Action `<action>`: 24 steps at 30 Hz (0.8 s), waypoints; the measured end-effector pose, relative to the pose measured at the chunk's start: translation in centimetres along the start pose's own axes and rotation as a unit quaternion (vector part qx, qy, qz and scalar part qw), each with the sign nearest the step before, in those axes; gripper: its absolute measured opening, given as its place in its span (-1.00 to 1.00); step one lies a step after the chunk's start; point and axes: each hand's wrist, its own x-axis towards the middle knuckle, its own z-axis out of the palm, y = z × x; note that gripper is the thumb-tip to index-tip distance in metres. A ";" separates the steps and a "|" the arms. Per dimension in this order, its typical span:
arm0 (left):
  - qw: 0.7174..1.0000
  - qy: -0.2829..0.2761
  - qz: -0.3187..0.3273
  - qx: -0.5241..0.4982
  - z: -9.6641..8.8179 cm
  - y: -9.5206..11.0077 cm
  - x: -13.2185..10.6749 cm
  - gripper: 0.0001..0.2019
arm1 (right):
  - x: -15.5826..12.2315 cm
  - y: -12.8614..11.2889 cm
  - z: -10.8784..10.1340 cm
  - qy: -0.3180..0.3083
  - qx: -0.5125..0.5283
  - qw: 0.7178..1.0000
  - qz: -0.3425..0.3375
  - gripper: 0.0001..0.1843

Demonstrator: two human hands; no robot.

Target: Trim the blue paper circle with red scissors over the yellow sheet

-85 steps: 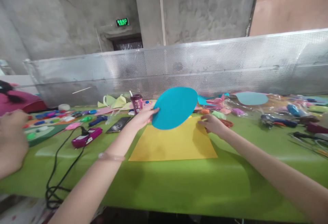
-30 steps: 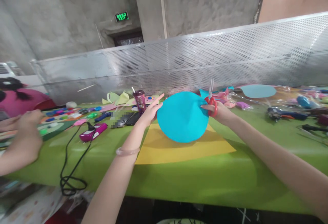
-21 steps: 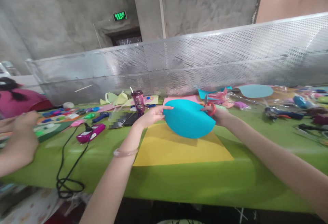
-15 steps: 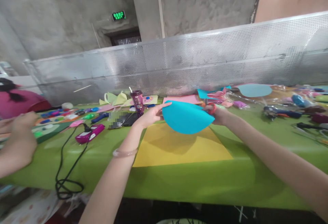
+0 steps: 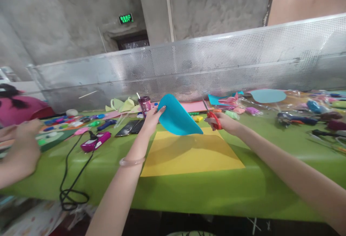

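My left hand (image 5: 153,118) pinches the left side of a blue paper piece (image 5: 177,117) with a curved edge, holding it up above the table. The piece bends and tapers to a point at its lower right. To its right, my right hand (image 5: 223,122) grips red-handled scissors (image 5: 215,119), their blades pointing up and left, apart from the paper. Below both hands a yellow sheet (image 5: 191,155) lies flat on the green tablecloth (image 5: 216,192).
A purple cup with a straw (image 5: 145,105) stands behind my left hand. Left of it lie phones (image 5: 127,128) and a magenta power strip (image 5: 96,141) with a black cord. A co-worker's arm (image 5: 21,149) rests at far left. A glue gun (image 5: 297,118) lies right.
The blue paper has tilted and moved left with my left hand, its right end dropping. My right hand has come away from the paper, and the scissors now show clearly.
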 end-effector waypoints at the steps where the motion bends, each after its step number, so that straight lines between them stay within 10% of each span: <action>1: 1.000 0.002 0.003 -0.005 0.0 0.0 0.0 -0.57 | 0.0 0.0 -0.1 0.008 0.000 1.000 -0.008 -0.68; 12: 0.980 -0.162 -0.071 0.090 0.2 0.8 -0.9 -0.59 | -0.6 -1.3 0.5 0.002 -0.050 0.998 0.033 -0.80; 24: 0.985 -0.155 -0.066 0.045 -0.1 1.2 -0.9 -0.57 | -0.9 -1.1 0.7 -0.053 -0.102 0.993 0.033 -0.95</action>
